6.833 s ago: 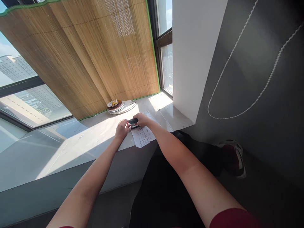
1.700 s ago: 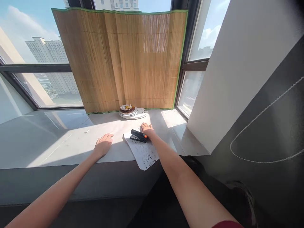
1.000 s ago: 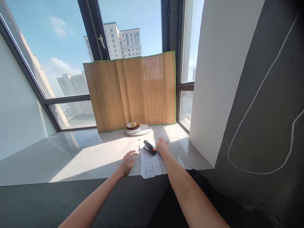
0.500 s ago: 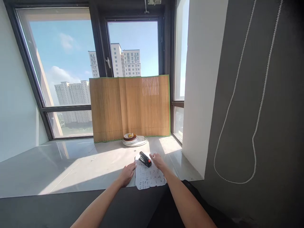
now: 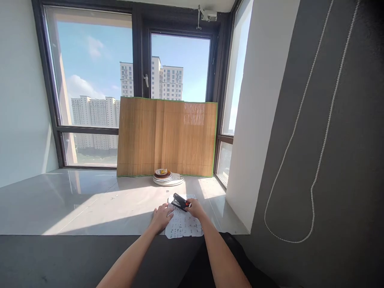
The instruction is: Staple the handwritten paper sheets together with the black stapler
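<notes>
A black stapler (image 5: pixel 179 202) with a red patch at its near end lies slanted on a sheet of paper (image 5: pixel 183 227) covered in handwriting. My right hand (image 5: pixel 195 208) has its fingers around the stapler's near right end, over the red part. At the sheet's left edge, my left hand (image 5: pixel 162 218) rests with fingers spread, its fingertips on the paper beside the stapler. The paper's near edge reaches the front of the sill.
A stack of plates (image 5: pixel 168 179) stands at the back of the windowsill (image 5: pixel 99 208). Behind it a bamboo mat (image 5: pixel 168 138) leans against the window. On the right are a white pillar (image 5: pixel 255 100) and a hanging bead chain (image 5: pixel 313 200).
My right hand has moved from beside the stapler onto its near end and closed on it. My left hand has slid further onto the paper. The camera view has tilted.
</notes>
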{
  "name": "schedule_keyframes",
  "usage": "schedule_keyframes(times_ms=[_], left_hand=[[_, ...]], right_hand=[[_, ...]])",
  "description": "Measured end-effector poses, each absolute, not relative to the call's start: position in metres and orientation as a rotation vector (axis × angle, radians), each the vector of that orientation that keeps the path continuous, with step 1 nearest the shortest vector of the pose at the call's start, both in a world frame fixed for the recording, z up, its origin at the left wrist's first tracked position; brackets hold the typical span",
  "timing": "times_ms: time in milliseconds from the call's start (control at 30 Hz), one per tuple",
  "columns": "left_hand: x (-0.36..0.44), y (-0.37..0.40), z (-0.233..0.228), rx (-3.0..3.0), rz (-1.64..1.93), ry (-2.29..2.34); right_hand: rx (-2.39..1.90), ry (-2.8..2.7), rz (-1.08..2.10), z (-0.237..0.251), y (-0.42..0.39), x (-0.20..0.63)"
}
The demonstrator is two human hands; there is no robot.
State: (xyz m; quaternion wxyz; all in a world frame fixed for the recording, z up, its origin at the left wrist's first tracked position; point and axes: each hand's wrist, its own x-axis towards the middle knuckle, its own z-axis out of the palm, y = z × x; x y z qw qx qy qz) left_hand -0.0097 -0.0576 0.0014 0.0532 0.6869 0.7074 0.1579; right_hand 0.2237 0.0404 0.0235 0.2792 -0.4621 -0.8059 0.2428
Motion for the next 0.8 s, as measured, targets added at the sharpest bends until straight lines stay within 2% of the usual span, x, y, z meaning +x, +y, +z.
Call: schedule_keyframes(times_ms=[433,800], left_hand=[[-0.007,-0.055,-0.001,2.126,0.583,2.162],[-0.003,-0.056,0.001,2.136,0.512,2.193]], right_hand=[[-1.452,-1.929,0.706,0.01,0.054,0.23],[-1.27,-2.069,0.488,0.007,0.042,0.213]])
